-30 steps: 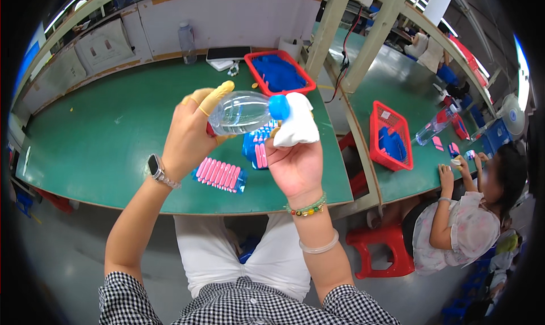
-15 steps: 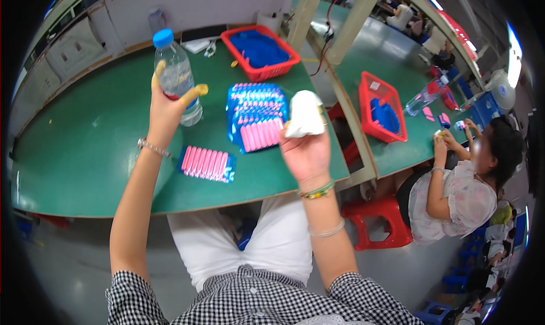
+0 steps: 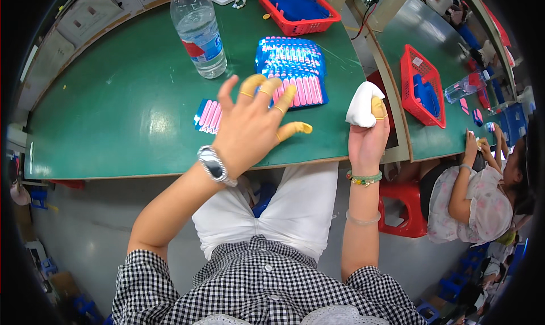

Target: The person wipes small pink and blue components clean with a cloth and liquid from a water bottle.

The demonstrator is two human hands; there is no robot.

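My left hand [image 3: 250,126] hovers over the near part of the green table, fingers spread and holding nothing. Yellow finger cots cover several of its fingertips. Under it lies a blue sheet of pink strips [image 3: 209,116], partly hidden by the hand. Just beyond the fingers is a stack of similar blue sheets with pink strips [image 3: 292,58]. A clear water bottle [image 3: 198,30] with a blue cap stands upright behind the left hand, apart from it. My right hand [image 3: 368,138], at the table's right edge, is closed round a folded white cloth [image 3: 361,105].
A red basket [image 3: 309,26] with blue contents stands at the back. Past a post, another red basket [image 3: 423,87] and a lying bottle [image 3: 466,87] are on the neighbouring table [image 3: 392,50]. A co-worker [image 3: 471,194] sits there beside a red stool [image 3: 402,209].
My left hand has let go of the water bottle and come nearer, opening over the blue sheet. The right hand still holds the white cloth. The whole view has shifted.
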